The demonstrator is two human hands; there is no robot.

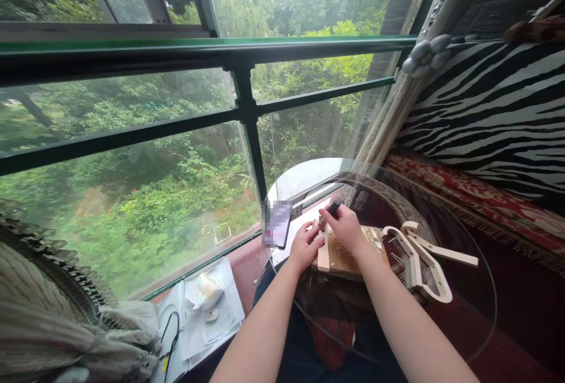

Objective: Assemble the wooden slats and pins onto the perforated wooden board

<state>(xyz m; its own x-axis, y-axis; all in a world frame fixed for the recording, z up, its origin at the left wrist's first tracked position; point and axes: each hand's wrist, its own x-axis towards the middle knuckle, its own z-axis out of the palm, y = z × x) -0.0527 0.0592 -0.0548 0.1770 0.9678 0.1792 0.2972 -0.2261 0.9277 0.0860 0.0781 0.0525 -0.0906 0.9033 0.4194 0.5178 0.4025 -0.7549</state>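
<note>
A flat wooden panel (pixel 342 256) with a pale wooden strip along its left edge lies on a round glass tabletop (pixel 477 289). My left hand (pixel 304 246) rests on the panel's left end, fingers curled against the strip. My right hand (pixel 345 227) is over the panel and grips a small dark-handled tool (pixel 332 209) whose tip points down toward the strip, close to my left fingers. A curved pale wooden frame piece (pixel 419 259) lies just right of the panel.
A phone (pixel 278 224) leans upright left of my hands. A wicker base sits under the glass. A glass balcony wall with dark rails (pixel 247 112) is ahead. A zebra-print cushion (pixel 494 106) is on the right; papers and a cable (pixel 203 312) lie low on the left.
</note>
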